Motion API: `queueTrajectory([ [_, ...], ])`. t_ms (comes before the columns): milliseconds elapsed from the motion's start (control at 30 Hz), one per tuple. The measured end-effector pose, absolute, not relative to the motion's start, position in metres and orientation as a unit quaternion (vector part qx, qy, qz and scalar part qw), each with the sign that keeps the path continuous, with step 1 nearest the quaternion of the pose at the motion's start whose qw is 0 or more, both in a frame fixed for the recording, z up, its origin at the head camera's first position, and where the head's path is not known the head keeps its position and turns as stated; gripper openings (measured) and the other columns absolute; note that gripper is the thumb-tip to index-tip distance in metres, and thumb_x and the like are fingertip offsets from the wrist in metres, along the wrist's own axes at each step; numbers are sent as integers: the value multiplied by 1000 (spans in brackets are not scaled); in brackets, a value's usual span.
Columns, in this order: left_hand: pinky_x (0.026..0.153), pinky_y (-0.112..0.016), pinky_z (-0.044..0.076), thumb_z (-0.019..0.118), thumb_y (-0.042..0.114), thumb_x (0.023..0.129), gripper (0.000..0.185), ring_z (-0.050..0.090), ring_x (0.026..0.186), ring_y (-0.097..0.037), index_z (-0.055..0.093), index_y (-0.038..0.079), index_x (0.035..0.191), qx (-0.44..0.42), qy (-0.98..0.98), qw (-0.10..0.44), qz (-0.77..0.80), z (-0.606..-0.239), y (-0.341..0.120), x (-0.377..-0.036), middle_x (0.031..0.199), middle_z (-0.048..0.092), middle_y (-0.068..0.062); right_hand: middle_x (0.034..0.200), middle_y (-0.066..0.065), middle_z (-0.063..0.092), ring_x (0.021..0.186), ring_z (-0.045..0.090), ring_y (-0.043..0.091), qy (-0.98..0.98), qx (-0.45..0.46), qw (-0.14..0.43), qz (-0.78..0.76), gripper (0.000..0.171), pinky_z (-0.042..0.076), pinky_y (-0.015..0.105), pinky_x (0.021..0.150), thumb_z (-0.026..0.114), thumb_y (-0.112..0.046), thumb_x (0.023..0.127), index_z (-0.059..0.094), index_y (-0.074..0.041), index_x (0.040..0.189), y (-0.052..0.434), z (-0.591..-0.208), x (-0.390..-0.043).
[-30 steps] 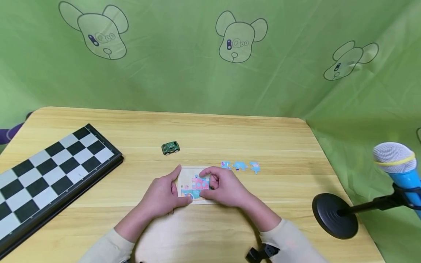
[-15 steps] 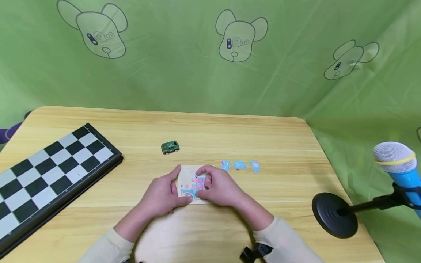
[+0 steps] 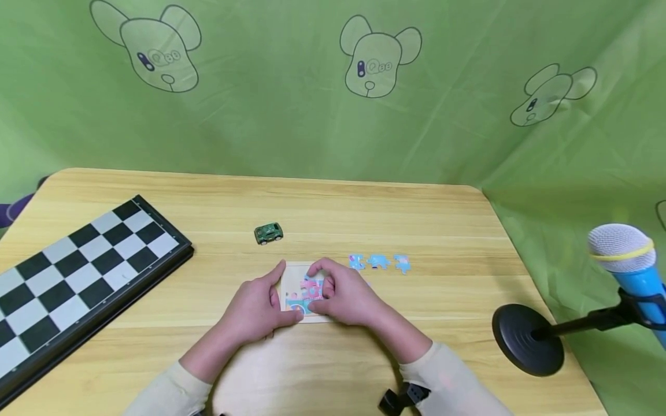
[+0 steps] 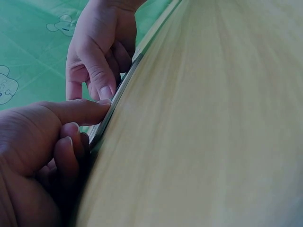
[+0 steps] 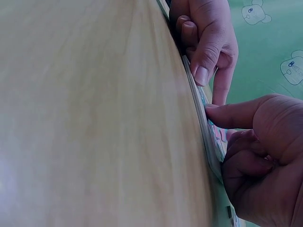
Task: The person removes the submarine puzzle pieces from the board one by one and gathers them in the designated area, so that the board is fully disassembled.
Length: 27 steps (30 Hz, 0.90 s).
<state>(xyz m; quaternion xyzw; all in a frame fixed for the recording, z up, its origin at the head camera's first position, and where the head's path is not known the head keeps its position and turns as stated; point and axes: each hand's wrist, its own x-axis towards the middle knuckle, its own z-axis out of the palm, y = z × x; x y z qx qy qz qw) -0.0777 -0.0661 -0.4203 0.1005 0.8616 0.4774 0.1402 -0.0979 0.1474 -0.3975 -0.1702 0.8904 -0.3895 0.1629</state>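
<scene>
A small jigsaw tray (image 3: 292, 274) lies flat on the table, with pink and blue puzzle pieces (image 3: 311, 290) in its lower part. My left hand (image 3: 257, 309) holds the tray's lower left corner, index finger along the left side and thumb on the front rim; its other fingers curl in the left wrist view. Over the tray's right side, my right hand (image 3: 350, 293) pinches at the puzzle pieces between index finger and thumb, hiding much of that side. In the right wrist view its remaining fingers are curled. Behind the right hand lie three loose pieces (image 3: 378, 262).
A green toy car (image 3: 268, 233) stands behind the tray. At left lies a black-and-white chessboard (image 3: 99, 248). To the right, a blue microphone (image 3: 626, 260) is mounted on a stand with a round black base (image 3: 528, 340). Green cloth (image 3: 291, 115) hangs behind the table.
My right hand has shifted slightly left over the tray, its index finger and thumb moving along the pieces. The left hand has stayed at the tray's corner. The loose pieces lie where they were.
</scene>
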Motion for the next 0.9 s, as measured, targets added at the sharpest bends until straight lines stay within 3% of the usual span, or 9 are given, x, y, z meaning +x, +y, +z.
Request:
queueTrajectory([
  [500, 45, -30, 43, 91, 25, 73, 104, 53, 43, -15, 32, 1, 155, 100, 863, 141, 475, -421, -66, -78, 60, 54, 1, 65, -2, 53, 55, 47, 11, 895, -167, 183, -370, 40, 43, 28, 55, 85, -16, 79, 62, -11, 110, 149, -397, -101],
  [900, 44, -30, 42, 91, 25, 73, 104, 53, 41, -15, 31, 1, 155, 101, 859, 144, 481, -421, -67, -78, 60, 54, 0, 60, -4, 47, 52, 41, 8, 887, -168, 154, -401, 38, 41, 27, 53, 87, -17, 76, 63, -11, 104, 151, -395, -95],
])
